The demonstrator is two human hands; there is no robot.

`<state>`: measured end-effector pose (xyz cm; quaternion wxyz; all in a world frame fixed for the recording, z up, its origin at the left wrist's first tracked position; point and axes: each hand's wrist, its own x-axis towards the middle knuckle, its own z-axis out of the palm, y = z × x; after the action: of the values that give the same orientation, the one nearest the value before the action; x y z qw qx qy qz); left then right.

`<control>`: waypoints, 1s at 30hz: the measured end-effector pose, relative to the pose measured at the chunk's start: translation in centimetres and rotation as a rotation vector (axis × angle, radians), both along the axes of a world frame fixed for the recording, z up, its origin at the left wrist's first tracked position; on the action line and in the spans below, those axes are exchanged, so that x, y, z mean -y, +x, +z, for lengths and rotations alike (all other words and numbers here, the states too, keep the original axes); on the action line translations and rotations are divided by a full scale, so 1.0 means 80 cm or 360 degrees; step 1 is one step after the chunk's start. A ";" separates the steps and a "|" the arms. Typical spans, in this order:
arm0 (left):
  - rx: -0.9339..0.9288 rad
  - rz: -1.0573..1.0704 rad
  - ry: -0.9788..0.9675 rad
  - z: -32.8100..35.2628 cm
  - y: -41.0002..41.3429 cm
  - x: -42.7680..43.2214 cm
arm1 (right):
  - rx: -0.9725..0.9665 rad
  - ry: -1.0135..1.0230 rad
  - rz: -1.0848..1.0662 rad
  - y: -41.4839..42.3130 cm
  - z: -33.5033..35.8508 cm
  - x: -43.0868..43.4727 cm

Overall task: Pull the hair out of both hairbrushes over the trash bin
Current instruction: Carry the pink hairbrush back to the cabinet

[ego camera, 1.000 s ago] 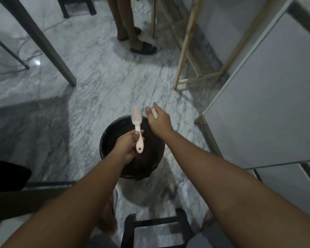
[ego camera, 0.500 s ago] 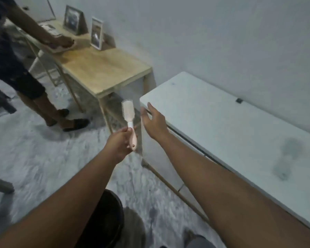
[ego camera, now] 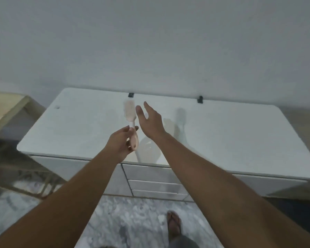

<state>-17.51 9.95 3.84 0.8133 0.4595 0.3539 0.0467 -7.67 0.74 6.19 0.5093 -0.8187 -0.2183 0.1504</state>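
Observation:
My left hand (ego camera: 119, 141) grips the handle of a pale pink hairbrush (ego camera: 130, 116), holding it upright with the bristle head pointing away from me. Just right of the brush head, my right hand (ego camera: 149, 120) is spread with straight fingers and holds nothing. Both hands hover above the top of a white cabinet (ego camera: 222, 136). The trash bin and a second hairbrush are out of view.
The white cabinet has drawers (ego camera: 150, 183) on its front and stands against a plain wall. A wooden table (ego camera: 5, 106) is at the left. Below lie the marble floor (ego camera: 129, 219) and my sandalled foot (ego camera: 174, 224).
My view swung up and right, from the black bin on the floor to the white cabinet top. Both hands moved over the cabinet, the left still holding the brush.

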 end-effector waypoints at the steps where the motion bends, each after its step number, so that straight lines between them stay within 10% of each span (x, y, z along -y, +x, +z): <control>1: -0.0023 -0.0046 0.0010 -0.004 0.018 0.013 | -0.0009 -0.0011 -0.0049 0.012 -0.004 0.016; 30: -0.0661 -0.0564 0.1405 -0.049 0.184 0.091 | -0.0114 -0.0042 -0.0419 0.127 -0.051 0.114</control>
<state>-2.81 2.68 -0.11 0.4501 0.8111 0.3714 -0.0391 2.51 -8.38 2.10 0.5214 -0.8410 -0.0888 0.1141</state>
